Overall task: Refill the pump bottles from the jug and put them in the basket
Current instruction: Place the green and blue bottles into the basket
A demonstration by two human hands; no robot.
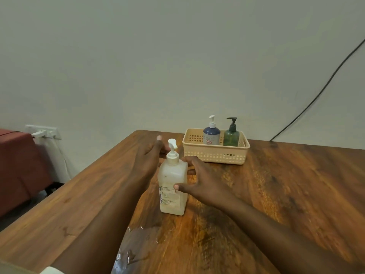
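Basket [217,155] holds my blue bottle [211,135] and green bottle [231,137]. White pump bottle [173,186] remains outside; left hand [147,161] and right hand [201,178] spread open beside it, right thumb touching.

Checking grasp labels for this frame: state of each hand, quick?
Left hand: open, beside the white pump bottle, holding nothing.
Right hand: open, thumb and fingers around the bottle's body, not closed on it.

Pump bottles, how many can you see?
3. A blue bottle and a green bottle stand in the basket. A white bottle stands on the table between the hands. None seem hidden.
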